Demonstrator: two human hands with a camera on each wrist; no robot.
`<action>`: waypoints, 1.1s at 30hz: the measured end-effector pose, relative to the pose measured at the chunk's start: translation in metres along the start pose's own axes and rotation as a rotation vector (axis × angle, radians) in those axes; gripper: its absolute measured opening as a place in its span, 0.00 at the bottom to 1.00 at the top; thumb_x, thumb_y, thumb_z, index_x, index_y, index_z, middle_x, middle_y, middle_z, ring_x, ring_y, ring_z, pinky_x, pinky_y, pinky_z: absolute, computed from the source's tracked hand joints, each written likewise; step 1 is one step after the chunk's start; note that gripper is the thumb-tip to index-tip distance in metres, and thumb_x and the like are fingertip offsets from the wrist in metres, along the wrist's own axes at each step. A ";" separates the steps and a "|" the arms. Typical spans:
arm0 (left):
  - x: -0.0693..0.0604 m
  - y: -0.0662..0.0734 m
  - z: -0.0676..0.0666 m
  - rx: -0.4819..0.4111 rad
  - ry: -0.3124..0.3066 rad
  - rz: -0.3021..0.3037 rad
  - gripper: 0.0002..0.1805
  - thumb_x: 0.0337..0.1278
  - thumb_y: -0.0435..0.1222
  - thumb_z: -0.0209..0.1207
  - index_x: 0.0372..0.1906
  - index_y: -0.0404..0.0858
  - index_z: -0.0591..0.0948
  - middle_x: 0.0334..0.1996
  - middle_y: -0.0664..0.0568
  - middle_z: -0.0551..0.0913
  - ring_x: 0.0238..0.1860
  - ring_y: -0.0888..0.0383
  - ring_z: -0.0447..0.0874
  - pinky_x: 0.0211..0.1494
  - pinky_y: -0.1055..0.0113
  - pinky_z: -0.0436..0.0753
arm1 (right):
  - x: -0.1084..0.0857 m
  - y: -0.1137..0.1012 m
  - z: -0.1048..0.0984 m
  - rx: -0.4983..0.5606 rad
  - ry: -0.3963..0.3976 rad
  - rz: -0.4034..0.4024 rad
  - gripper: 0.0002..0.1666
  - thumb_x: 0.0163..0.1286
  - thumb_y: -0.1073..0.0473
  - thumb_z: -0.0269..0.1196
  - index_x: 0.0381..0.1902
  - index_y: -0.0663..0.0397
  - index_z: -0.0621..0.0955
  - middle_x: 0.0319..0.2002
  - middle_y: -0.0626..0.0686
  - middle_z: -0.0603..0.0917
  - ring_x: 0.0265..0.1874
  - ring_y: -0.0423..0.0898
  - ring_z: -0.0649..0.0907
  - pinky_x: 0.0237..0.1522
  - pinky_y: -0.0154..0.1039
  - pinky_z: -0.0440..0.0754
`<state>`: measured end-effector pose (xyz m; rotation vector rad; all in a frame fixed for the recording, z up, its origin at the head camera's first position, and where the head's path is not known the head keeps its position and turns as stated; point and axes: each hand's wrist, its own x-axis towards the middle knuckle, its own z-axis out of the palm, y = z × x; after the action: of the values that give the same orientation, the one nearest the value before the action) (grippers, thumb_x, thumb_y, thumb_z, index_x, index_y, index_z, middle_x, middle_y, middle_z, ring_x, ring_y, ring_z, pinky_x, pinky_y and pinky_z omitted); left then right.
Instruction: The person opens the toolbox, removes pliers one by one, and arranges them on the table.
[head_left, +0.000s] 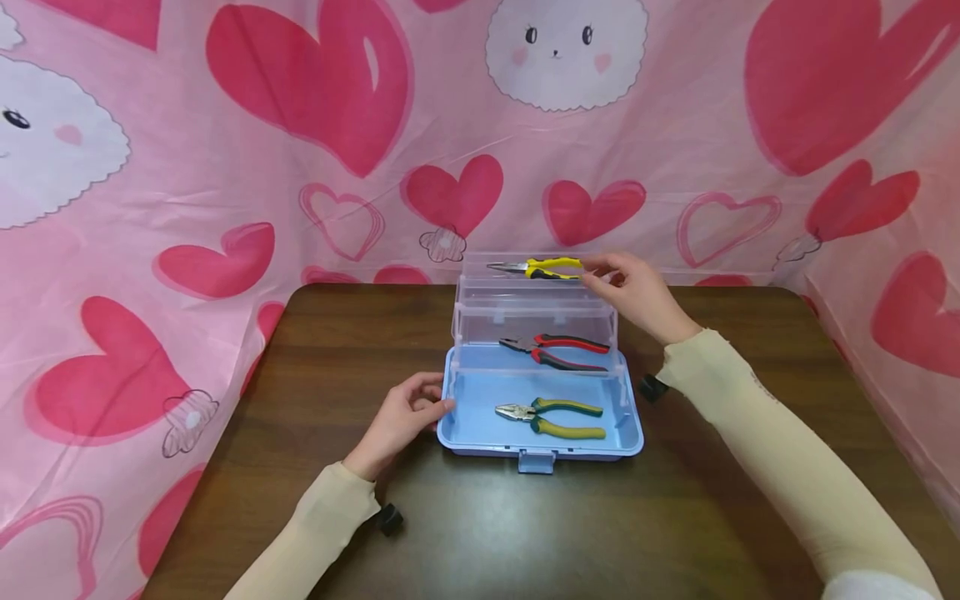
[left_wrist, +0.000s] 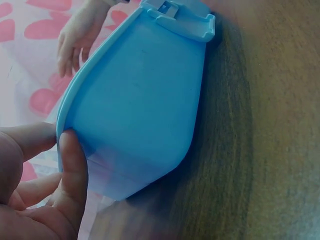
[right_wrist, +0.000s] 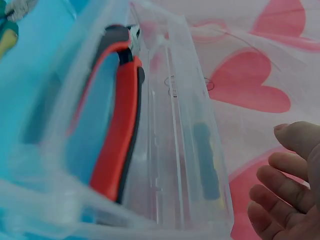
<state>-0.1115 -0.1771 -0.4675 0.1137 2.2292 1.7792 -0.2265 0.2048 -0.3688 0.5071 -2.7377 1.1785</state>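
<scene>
The left hand [head_left: 401,421] pinches the left rim of the light-blue toolbox [head_left: 540,451]; its thumb and fingers grip the edge of the box wall [left_wrist: 135,90] in the left wrist view. Yellow-and-black long-nose pliers [head_left: 557,262] lie in the raised clear top tray, jaws to the left. Beside their handle ends is the right hand [head_left: 633,296]; the right wrist view has this hand [right_wrist: 285,185] with loosely bent fingers, apart from the tray. Red-and-black pliers [head_left: 573,341] rest in the lower clear tray. Green-and-yellow pliers [head_left: 570,432] lie in the blue bottom.
The toolbox stands open on a dark wooden table [head_left: 337,333], its latch [head_left: 536,462] hanging at the front. Behind the table hangs a pink cloth [head_left: 262,158] with hearts. A small black object [head_left: 652,387] is at the right cuff, another [head_left: 390,520] at the left cuff.
</scene>
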 end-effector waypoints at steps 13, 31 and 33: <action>0.000 0.001 0.000 0.007 0.020 -0.023 0.29 0.66 0.38 0.69 0.69 0.35 0.77 0.49 0.41 0.82 0.33 0.54 0.84 0.42 0.68 0.87 | 0.053 -0.015 0.017 -0.124 -0.103 0.023 0.22 0.71 0.55 0.70 0.59 0.59 0.84 0.52 0.59 0.84 0.48 0.57 0.81 0.50 0.53 0.86; -0.001 0.002 0.002 -0.015 0.016 -0.030 0.29 0.66 0.38 0.69 0.69 0.35 0.77 0.50 0.41 0.81 0.34 0.53 0.84 0.43 0.69 0.86 | 0.084 -0.018 0.036 -0.230 -0.211 0.060 0.26 0.67 0.56 0.74 0.61 0.59 0.85 0.52 0.59 0.78 0.54 0.55 0.75 0.53 0.50 0.82; -0.001 0.003 0.001 -0.013 0.014 -0.026 0.29 0.66 0.38 0.69 0.69 0.36 0.77 0.50 0.42 0.81 0.33 0.54 0.84 0.43 0.69 0.86 | 0.085 -0.020 0.036 -0.253 -0.221 0.065 0.26 0.67 0.56 0.74 0.61 0.59 0.85 0.52 0.59 0.78 0.54 0.55 0.74 0.53 0.50 0.82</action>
<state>-0.1102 -0.1755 -0.4651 0.0691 2.2177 1.7861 -0.2988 0.1443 -0.3598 0.5488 -3.0530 0.8119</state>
